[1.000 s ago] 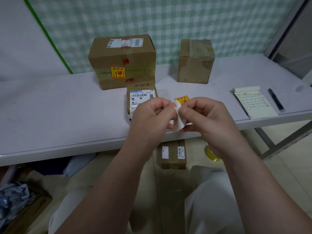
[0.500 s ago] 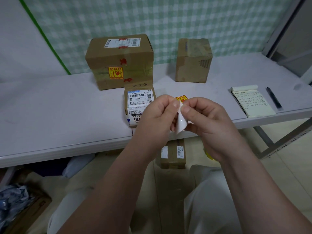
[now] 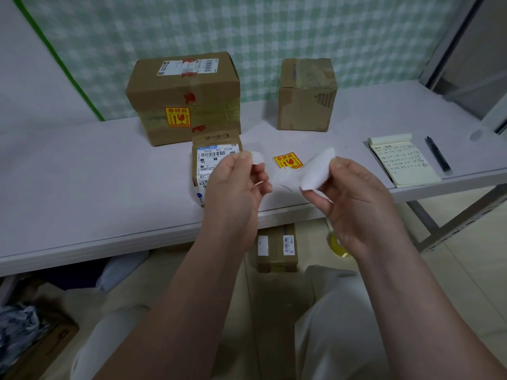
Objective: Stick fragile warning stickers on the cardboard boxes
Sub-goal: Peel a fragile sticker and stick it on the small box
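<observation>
My left hand [image 3: 233,185] pinches a small peeled sticker [image 3: 257,158]; only its white back shows. My right hand [image 3: 354,193] pinches the curled white backing paper [image 3: 315,171], a hand's width to the right. Between the hands, a yellow and red fragile sticker [image 3: 288,161] lies flat on the table [image 3: 82,182]. A small box [image 3: 216,152] with a shipping label stands just behind my left hand, partly hidden by it. The large box [image 3: 192,89] behind it bears a fragile sticker [image 3: 177,117]. A cube box [image 3: 306,94] stands at the back right.
A notepad [image 3: 403,163] and a black pen [image 3: 437,157] lie at the table's right end. Under the table are a small box [image 3: 277,248] and a yellow tape roll [image 3: 338,246]. A checked cloth hangs behind the table.
My hands were together, peeling the white paper. They have now pulled apart, the left with a small piece and the right with the curled sheet.
</observation>
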The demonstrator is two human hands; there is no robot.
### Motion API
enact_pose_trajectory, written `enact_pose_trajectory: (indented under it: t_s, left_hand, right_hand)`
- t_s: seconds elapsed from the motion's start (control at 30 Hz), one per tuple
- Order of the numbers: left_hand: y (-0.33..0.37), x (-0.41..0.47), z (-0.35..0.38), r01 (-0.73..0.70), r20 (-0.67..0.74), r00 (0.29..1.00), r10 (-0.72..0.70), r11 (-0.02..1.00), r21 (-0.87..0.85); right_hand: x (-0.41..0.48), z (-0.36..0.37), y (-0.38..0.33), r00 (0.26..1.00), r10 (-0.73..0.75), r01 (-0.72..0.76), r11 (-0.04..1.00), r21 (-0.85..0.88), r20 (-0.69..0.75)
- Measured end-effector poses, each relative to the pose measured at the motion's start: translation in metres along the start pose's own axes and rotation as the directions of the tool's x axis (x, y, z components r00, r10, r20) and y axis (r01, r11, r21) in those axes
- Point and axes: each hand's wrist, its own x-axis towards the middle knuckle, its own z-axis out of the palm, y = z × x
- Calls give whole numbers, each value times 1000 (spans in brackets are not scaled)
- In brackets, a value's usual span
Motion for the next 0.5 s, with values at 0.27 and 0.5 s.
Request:
enact_pose_trajectory:
  t_s: [0.27,0.5]
  left_hand:
    - [-48,40,9,-208,110,977,181,723,659]
    - [-75,75,7,-370,352,929,114,292,882]
  right_hand:
    - [18,-22,-6,944,-206,132,951,-278,-257]
    - [41,-33,4,950,-237,154,922,-356,-203]
